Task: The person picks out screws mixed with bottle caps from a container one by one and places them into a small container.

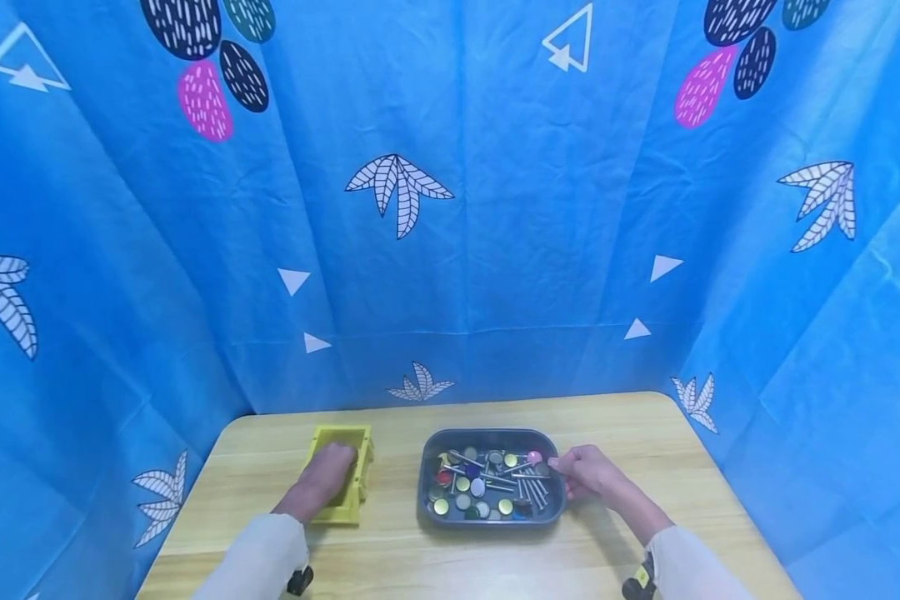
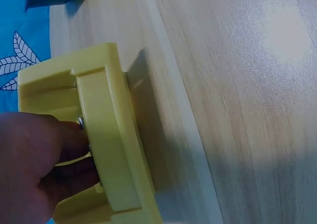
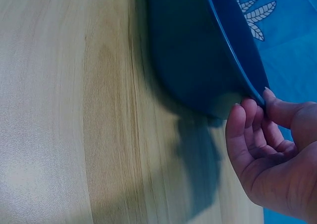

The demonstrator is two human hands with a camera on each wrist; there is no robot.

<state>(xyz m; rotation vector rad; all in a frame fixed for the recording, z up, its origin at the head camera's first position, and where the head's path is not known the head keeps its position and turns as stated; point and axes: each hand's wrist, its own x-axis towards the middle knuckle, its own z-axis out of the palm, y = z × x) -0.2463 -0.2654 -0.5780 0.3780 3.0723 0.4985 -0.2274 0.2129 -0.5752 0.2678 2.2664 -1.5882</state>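
Note:
My left hand [image 1: 328, 475] reaches down into a yellow bin [image 1: 340, 514] on the left of the table. In the left wrist view, thumb and fingers [image 2: 74, 140] pinch a small, mostly hidden metallic thing [image 2: 81, 123] against the yellow bin's inner side [image 2: 111, 149]. A dark grey tray [image 1: 487, 523] stands to the right, holding screws [image 1: 536, 492] and round caps in gold, silver, red and pink. My right hand [image 1: 588, 472] grips the tray's right rim, thumb over the edge and fingers curled below it, as the right wrist view shows [image 3: 270, 149].
The light wood table [image 1: 390, 550] has rounded back corners. A blue patterned curtain [image 1: 495, 250] hangs behind it and along both sides. Between the yellow bin and the tray lies a narrow strip of table.

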